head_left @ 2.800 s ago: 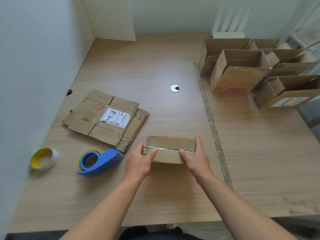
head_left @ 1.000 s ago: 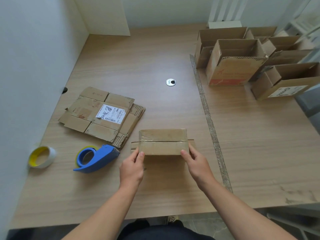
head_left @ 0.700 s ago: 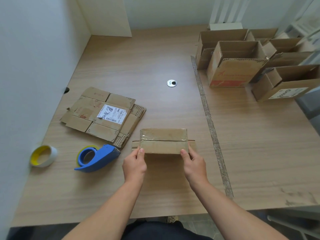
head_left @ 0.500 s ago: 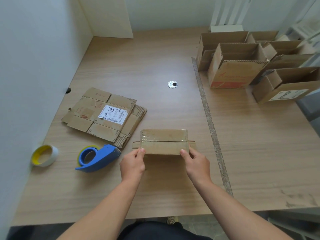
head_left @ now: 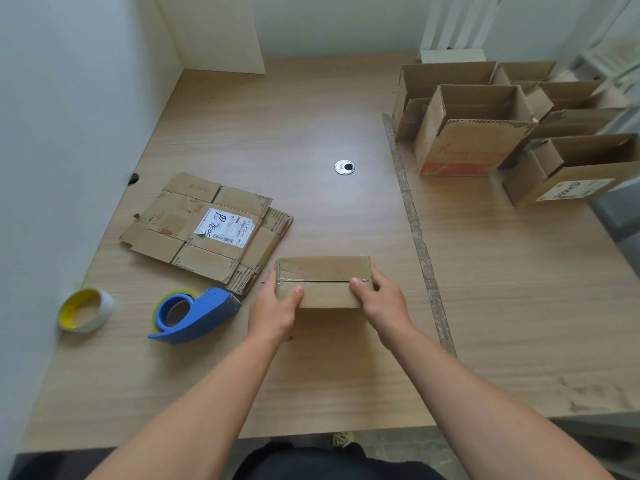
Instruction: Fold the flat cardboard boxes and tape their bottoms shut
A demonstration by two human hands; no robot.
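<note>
A small folded cardboard box (head_left: 323, 271) stands bottom-up near the table's front middle, clear tape running along its centre seam. My left hand (head_left: 275, 308) grips its left end, thumb on top. My right hand (head_left: 381, 301) grips its right end, thumb on the taped seam. A stack of flat cardboard boxes (head_left: 207, 233) with a white label lies to the left. A blue tape dispenser (head_left: 194, 315) lies just left of my left hand.
A yellow-cored tape roll (head_left: 85, 310) sits at the left by the white wall. Several open folded boxes (head_left: 485, 133) stand at the back right. A round metal grommet (head_left: 344, 167) is in the wooden table (head_left: 519, 306), and a worn tape strip (head_left: 415, 230) runs front to back.
Both hands have moved from the box's near corners to its two ends and now clasp it. The box has stayed in place.
</note>
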